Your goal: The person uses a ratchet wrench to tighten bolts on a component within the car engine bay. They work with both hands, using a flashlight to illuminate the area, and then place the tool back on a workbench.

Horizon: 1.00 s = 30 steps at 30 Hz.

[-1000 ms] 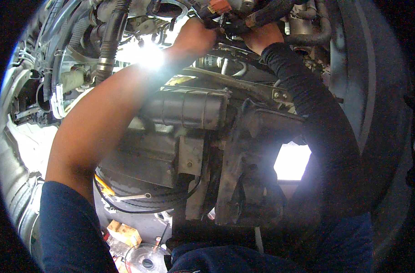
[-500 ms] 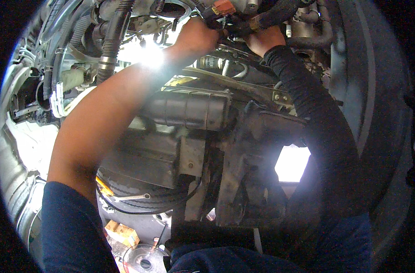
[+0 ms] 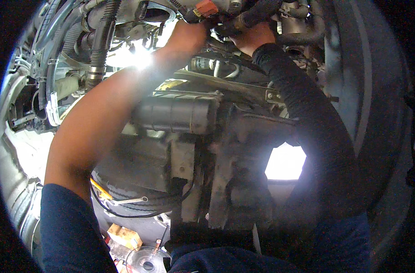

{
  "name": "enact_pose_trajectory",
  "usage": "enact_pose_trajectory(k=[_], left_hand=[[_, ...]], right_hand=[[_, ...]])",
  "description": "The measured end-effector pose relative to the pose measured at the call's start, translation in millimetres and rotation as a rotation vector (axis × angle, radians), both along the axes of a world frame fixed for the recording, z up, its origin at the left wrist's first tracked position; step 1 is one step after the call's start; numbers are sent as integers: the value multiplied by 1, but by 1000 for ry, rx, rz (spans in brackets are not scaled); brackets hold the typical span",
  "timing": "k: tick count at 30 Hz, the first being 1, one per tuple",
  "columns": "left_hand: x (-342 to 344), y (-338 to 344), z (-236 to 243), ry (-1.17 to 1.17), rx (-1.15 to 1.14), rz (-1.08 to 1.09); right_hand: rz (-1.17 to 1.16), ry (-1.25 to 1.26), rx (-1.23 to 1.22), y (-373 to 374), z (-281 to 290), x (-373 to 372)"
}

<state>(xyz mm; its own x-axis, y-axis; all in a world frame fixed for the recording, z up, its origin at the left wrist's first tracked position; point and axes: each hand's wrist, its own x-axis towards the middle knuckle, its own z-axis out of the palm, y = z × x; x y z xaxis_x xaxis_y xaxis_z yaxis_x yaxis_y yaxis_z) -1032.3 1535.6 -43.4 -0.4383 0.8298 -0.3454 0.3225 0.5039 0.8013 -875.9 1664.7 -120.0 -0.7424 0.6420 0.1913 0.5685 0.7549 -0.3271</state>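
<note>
In the head view my two bare hands work close together at the top, among the hoses of a vehicle's underside or engine bay. My left hand (image 3: 187,37) is closed, its fingertips turned away, just below an orange-red connector (image 3: 205,8). What it grips, if anything, is hidden. My right hand (image 3: 256,38), with a dark sleeve up to the wrist, is curled under a thick black hose (image 3: 257,14) and seems to grip it. The hose's lower end lies in the dark gap between my hands, where small parts cannot be made out.
Below my hands lie a crossing metal bar (image 3: 225,82) and a dark ribbed cylinder (image 3: 175,113). Corrugated hoses (image 3: 100,45) run down at the left. A combination wrench (image 3: 130,200) rests lower left, above a small box (image 3: 125,236) and a clear round disc (image 3: 146,261). A bright lamp glares beside my left forearm.
The whole view has shifted slightly to the left. The orange-red connector and the black hose sit a little further left with my hands, which keep nearly the same places beside each other.
</note>
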Motion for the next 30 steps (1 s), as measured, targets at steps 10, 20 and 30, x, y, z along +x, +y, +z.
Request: enact_pose_trajectory(k=[10, 20, 30], left_hand=[[-3, 5, -15, -284, 267, 79], [4, 10, -12, -52, 163, 150], [5, -27, 42, 60, -91, -221]], right_hand=[[-34, -68, -107, 0, -1, -6], [92, -174, 77, 3, 4, 9], [28, 101, -85, 1, -4, -3]])
